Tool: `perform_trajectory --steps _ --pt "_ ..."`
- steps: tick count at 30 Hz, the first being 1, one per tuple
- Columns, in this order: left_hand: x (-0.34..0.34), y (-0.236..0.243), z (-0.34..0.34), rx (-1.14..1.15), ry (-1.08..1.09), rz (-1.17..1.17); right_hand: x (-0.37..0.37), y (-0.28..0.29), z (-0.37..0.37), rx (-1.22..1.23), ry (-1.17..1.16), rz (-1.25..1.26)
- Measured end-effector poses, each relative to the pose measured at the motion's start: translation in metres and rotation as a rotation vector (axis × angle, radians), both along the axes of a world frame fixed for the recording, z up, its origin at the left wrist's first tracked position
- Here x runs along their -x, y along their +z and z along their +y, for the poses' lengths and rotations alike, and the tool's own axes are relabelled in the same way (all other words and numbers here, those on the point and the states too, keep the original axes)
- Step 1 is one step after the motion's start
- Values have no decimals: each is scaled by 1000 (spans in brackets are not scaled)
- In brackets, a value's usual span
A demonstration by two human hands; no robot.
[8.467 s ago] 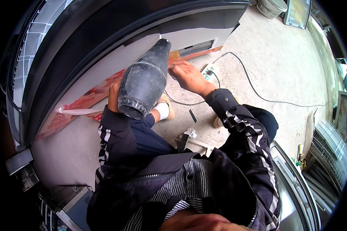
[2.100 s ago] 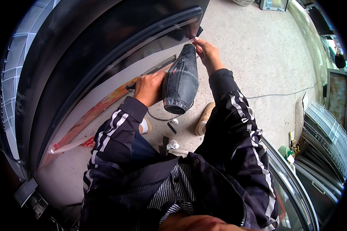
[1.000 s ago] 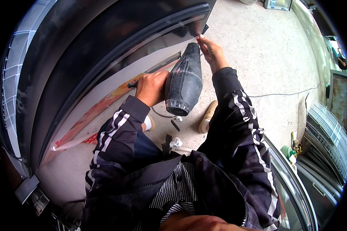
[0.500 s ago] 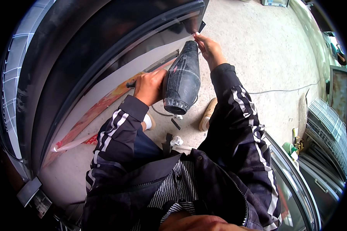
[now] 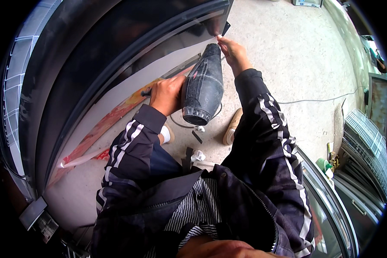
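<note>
My left hand [image 5: 167, 94] is wrapped round the handle of a scuffed black hair dryer [image 5: 205, 88]. The dryer's narrow nozzle points away from me, close to a tall dark glossy panel [image 5: 176, 47]. Along the panel's lower side hangs a loose sheet [image 5: 112, 103], pale with a red and yellow printed part. Just beyond the nozzle, at the far end of that sheet, my right hand [image 5: 235, 55] has its thumb and fingers pinched together. They seem to grip the sheet's edge, though the contact is too small to see well.
Below the dryer, a dark cord, a small black strip [image 5: 197, 137] and crumpled white scraps [image 5: 198, 155] lie on the concrete floor [image 5: 284, 56] around my feet. A thin cable [image 5: 318, 102] crosses the floor at right. Wire racks [image 5: 365, 133] and a glass-topped frame [image 5: 327, 202] stand right.
The hair dryer and my left hand have shifted very slightly away from me. My right hand has edged the same way, its fingers still pinched at the sheet's far end.
</note>
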State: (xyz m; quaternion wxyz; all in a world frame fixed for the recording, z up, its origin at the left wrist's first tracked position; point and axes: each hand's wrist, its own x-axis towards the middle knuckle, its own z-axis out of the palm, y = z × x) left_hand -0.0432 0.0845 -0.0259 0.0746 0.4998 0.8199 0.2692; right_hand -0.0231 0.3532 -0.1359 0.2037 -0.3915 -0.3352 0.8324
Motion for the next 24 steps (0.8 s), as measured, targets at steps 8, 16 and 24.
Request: perform_trajectory --steps 8,16,24 --pt "0 3 1 -31 -5 16 1 -2 1 -10 -4 -32" --pt "2 5 1 -35 -11 14 0 7 -6 -46 -30 -91" --pt "-2 9 3 -37 -1 19 2 6 -5 -4 -4 -85"
